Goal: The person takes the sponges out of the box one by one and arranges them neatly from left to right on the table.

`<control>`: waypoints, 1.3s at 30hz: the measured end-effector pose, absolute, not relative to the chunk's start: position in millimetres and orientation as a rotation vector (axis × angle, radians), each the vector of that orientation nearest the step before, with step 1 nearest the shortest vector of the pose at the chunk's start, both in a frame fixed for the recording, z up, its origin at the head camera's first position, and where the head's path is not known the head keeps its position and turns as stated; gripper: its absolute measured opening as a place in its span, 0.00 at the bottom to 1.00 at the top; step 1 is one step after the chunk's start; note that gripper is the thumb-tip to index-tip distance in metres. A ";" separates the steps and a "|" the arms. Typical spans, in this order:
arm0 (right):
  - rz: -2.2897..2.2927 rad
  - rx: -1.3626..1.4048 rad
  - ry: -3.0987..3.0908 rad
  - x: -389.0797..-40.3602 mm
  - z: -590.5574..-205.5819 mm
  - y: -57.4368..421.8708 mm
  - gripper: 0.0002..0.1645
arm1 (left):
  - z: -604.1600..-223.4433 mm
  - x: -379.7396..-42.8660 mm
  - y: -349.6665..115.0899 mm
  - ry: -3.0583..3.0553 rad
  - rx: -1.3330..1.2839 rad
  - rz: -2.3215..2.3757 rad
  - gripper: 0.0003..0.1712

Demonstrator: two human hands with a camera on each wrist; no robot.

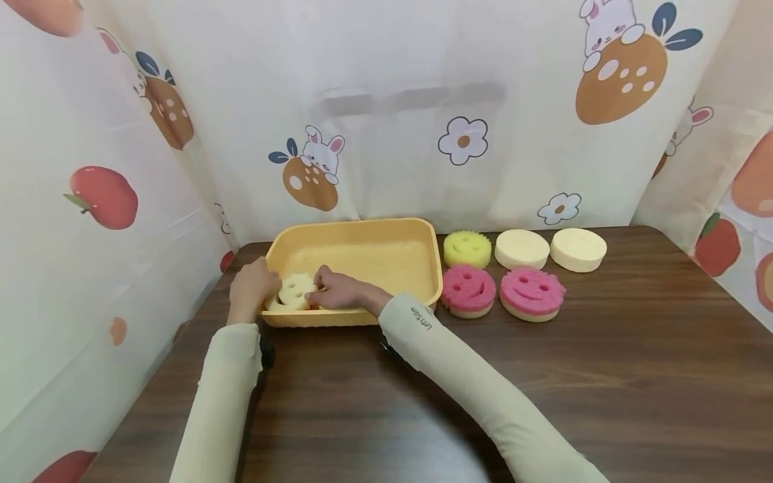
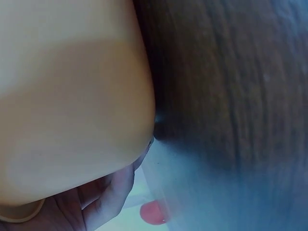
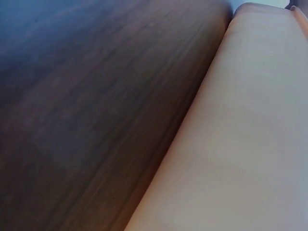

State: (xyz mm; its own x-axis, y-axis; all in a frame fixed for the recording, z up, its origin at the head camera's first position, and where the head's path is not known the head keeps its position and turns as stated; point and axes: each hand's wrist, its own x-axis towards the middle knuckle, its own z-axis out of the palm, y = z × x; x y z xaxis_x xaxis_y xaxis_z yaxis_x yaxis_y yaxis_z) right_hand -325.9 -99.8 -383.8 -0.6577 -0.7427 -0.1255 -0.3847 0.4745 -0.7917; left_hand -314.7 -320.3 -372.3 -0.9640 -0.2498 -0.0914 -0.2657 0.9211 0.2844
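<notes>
A cream smiley-face sponge (image 1: 294,291) sits in the front left corner of a yellow plastic bin (image 1: 395,314). My right hand (image 1: 347,291) reaches over the bin's front wall and pinches the sponge's right edge between thumb and fingers. At the left end, my left hand (image 1: 250,287) grips the bin's wall; its fingers (image 2: 111,199) wrap the outside of the wall in the left wrist view. A bit of red shows low beside the sponge, mostly covered by the right hand. Only the bin's outer wall (image 3: 231,144) and tabletop fill the right wrist view.
Right of the bin stand a yellow smiley sponge (image 1: 467,249), two pink-topped smiley sponges (image 1: 468,291) and two plain cream round sponges (image 1: 522,249). They rest on a dark wood table (image 1: 640,362). A printed curtain (image 1: 398,168) closes off the back and sides.
</notes>
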 end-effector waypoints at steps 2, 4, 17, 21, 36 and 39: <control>-1.053 -0.929 2.276 -326.1 -385.3 -100.2 0.20 | -374.0 -315.0 -318.2 3.032 -0.408 0.457 0.27; -1.062 -0.918 2.273 -325.9 -385.4 -100.3 0.19 | -375.3 -315.2 -317.4 3.040 -0.413 0.450 0.27; -1.134 -0.896 2.304 -326.0 -379.1 -101.9 0.16 | -374.1 -319.6 -319.9 3.025 -0.436 0.433 0.27; -1.153 -0.902 2.296 -326.6 -380.6 -102.9 0.15 | -375.5 -319.7 -320.5 3.007 -0.446 0.438 0.27; -1.233 -0.879 2.384 -327.6 -386.5 -106.4 0.13 | -379.7 -319.8 -322.0 3.023 -0.450 0.430 0.28; -1.249 -0.859 2.402 -327.0 -386.1 -105.5 0.13 | -379.3 -320.4 -321.1 3.026 -0.446 0.436 0.29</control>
State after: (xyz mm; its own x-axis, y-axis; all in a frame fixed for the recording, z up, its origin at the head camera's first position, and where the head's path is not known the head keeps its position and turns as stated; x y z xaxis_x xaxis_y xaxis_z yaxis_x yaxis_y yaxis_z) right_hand -327.0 -105.5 -386.1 -0.7762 -0.6304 0.0092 -0.3694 0.4431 -0.8168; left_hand -320.4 -321.1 -379.3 -0.9570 -0.2750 -0.0921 -0.2898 0.9186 0.2687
